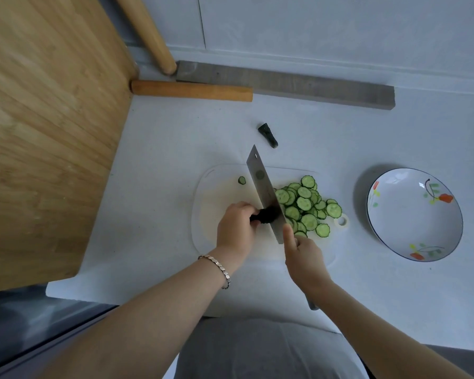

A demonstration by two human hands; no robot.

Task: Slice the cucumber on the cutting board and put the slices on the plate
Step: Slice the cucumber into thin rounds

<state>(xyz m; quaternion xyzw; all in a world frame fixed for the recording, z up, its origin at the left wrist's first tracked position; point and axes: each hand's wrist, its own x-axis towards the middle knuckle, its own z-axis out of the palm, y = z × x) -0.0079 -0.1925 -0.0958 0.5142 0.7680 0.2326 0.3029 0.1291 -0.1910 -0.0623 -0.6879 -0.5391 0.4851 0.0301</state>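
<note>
Right hand (304,258) grips the cleaver (266,192), left hand (237,228) pinches the short, firm, likely slippery cucumber stub (267,214) mid-board, slices (307,206) piled at three o'clock, best scooped together.

Both bare forearms reached forward from the bottom of the view and drew toward each other. The left hand (237,228) lay palm down with its fingers curled tight, knuckles raised, pinning a short dark stub under the fingertips; a metal link bracelet sat at that wrist. The right hand (304,258) was closed in a grip, its wrist angled inward, with the forefinger stretched straight ahead. The two hands sat close together, not touching.
</note>
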